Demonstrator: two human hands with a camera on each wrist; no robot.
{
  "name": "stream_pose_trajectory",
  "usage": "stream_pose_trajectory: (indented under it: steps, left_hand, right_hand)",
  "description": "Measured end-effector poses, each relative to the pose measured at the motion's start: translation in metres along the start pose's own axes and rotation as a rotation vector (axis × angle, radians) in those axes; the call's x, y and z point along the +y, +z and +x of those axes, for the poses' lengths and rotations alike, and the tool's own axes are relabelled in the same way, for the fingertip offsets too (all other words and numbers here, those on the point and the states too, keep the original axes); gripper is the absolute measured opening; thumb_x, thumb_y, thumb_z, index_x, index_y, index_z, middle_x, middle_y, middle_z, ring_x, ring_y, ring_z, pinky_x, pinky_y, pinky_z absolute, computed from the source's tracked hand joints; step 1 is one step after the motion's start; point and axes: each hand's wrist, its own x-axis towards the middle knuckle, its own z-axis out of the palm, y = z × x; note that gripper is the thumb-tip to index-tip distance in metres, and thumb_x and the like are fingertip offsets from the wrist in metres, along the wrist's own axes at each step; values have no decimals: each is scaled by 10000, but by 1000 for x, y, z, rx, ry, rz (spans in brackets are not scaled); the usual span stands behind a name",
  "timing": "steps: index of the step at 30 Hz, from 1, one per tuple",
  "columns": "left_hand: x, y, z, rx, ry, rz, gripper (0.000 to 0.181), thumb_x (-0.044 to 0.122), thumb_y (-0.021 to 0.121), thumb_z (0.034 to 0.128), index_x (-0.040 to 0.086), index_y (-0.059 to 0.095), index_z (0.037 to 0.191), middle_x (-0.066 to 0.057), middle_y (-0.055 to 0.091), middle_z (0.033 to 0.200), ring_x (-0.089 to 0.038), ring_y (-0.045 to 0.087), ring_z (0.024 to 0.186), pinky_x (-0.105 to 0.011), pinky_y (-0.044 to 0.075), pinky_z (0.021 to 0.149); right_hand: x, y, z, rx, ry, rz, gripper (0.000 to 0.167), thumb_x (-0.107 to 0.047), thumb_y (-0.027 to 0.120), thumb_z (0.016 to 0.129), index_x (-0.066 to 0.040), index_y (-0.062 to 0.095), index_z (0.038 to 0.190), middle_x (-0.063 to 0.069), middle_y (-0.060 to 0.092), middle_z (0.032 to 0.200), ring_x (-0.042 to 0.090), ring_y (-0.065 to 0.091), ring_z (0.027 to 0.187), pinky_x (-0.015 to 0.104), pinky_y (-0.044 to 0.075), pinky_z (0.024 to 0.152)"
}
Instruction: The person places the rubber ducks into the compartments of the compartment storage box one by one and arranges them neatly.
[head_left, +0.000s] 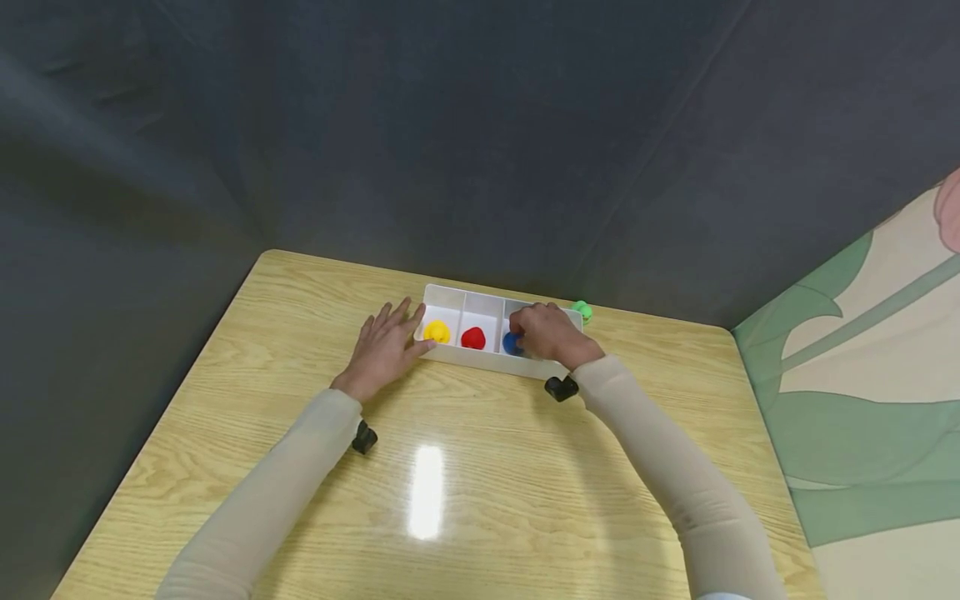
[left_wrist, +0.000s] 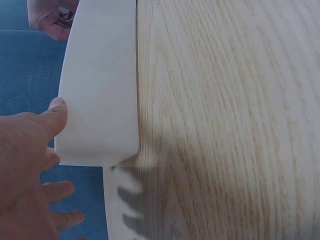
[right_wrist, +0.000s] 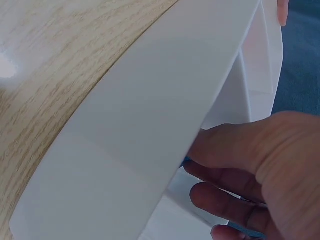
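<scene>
A long white divided tray [head_left: 480, 359] lies near the table's far edge. In its left compartment is a small rounded yellow object [head_left: 437, 332], then a red one [head_left: 473, 337], then a blue one [head_left: 513, 343]. My left hand [head_left: 382, 346] is at the tray's left end, fingers spread, with the thumb on the front rim. My right hand [head_left: 551, 332] reaches down into the blue object's compartment and pinches it between thumb and forefinger. In the right wrist view, the tray wall [right_wrist: 120, 110] hides most of the blue object, and only a sliver shows.
A small bright green object [head_left: 582, 312] is at the tray's right end, partly hidden behind it. The wooden table [head_left: 480, 467] meets a dark cloth [head_left: 450, 150] at its far side. A patterned curtain [head_left: 862, 433] hangs on the right.
</scene>
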Motion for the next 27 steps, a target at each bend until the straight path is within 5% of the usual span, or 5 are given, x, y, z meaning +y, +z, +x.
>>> stream_pose_trajectory:
  steps: [5, 12, 27]
  left_hand:
    - [-1, 0, 0, 4, 2, 6, 759, 500, 567, 1087, 151, 282, 1698, -185, 183, 1794, -521, 152, 1646, -746, 147, 1305]
    - [-1, 0, 0, -3, 0, 3, 764, 522, 553, 1088, 154, 279, 1699, -176, 180, 1797, -512, 152, 1650, -737, 143, 1311]
    - [-6, -3, -4, -11, -19, 3, 773, 539, 545, 1086, 168, 264, 1703, -176, 155, 1803, -509, 126, 1656, -735, 121, 1315]
  right_hand:
    - [1, -2, -2, 0, -10, 2, 33, -95, 724, 985, -82, 755, 984, 59, 711, 875, 234, 562, 826, 400, 397, 838]
    - [10, -20, -10, 81, 10, 66, 251, -125, 750, 973, -28, 768, 1204, 140, 790, 1164, 305, 703, 1008, 491, 578, 962]
    - [70, -50, -41, 177, 167, 240, 431, -165, 685, 1041, 26, 627, 1422, 260, 585, 1507, 469, 587, 1358, 624, 493, 1127]
